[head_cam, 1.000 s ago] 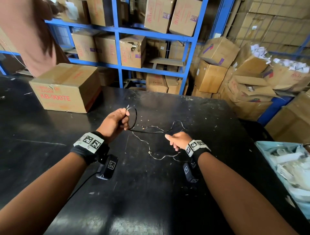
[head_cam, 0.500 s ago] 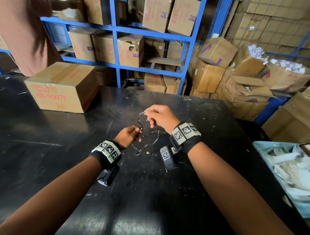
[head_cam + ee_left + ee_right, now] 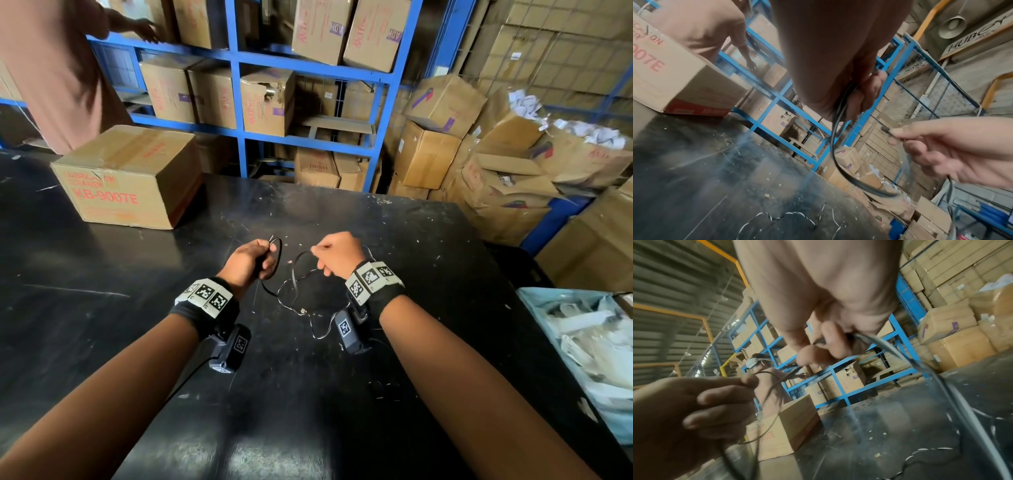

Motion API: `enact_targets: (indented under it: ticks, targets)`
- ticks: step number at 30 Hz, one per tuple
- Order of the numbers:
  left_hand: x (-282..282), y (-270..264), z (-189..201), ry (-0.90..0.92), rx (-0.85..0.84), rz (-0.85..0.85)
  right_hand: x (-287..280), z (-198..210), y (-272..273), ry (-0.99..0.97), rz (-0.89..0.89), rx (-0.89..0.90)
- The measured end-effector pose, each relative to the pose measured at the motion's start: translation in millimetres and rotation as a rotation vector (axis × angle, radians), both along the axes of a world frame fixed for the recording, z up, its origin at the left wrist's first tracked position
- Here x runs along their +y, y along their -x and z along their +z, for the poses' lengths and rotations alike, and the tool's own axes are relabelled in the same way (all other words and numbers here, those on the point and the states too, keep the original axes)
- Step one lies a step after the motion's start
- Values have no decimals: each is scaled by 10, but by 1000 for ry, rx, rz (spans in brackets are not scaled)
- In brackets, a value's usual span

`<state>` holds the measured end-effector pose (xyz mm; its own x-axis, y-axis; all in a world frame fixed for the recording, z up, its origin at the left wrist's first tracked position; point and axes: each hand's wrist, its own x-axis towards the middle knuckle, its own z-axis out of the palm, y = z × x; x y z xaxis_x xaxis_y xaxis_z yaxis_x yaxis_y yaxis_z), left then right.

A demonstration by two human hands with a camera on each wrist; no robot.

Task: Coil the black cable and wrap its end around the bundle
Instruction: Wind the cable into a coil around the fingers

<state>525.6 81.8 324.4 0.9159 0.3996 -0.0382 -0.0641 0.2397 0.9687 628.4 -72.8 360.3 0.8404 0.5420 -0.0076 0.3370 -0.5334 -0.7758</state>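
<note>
Over the black table [image 3: 308, 411] my left hand [image 3: 265, 255] grips a small loop of the thin black cable [image 3: 278, 251], fingers curled round it. To its right my right hand [image 3: 317, 258] pinches the same cable further along. The slack [image 3: 294, 291] sags between the hands and trails in wavy bends on the table toward me. In the left wrist view the cable [image 3: 835, 146] drops from my curled left fingers [image 3: 865, 94] and curves toward the right hand [image 3: 941, 146]. In the right wrist view my right fingertips [image 3: 824, 344] pinch the cable [image 3: 920, 363], with the left hand [image 3: 705, 402] opposite.
A taped cardboard box [image 3: 130, 178] sits on the table's back left. Behind it stand blue shelves [image 3: 243, 102] full of cartons, and another person [image 3: 58, 68] reaches into them. Heaped boxes [image 3: 479, 154] fill the back right. A pale blue bin [image 3: 534, 301] holds white items at right.
The right hand came up over the left hand with the cable, then drew back to the right. The left hand keeps its loop and has risen slightly.
</note>
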Motion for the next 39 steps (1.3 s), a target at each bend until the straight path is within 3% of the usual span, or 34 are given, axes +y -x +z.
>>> enact_targets:
  ticks: [4,7,10,15,19,24,26,32,35,39]
  targets:
    - [-70,101,-57,-80,33,-143,31,66,-181,-133,-187,7]
    - [-114,107,-162,-274,105,-252,107,142,-249,-258,-185,28]
    - [-131,65,-279,-341,165,-307,186,211,-240,-378,-117,115]
    - [-57,-59,-295,-210,176,-59,252,359,-97,-448,73,227]
    - [97,-182,-268,-282,171,117,231,430,58,-401,205,300]
    - [197,-263,-80,-114,59,273,165,278,174,-221,403,311]
    - [195,-284,-26,-62,17,252,151,177,210,-167,431,314]
    - [24,-202,242,353,-136,99,139,-137,262,-134,402,364]
    - [-42,-98,399,381,-190,21,120,-254,287,-62,337,286]
    - [-90,-56,494,275,-235,-99,64,-404,170,-71,338,247]
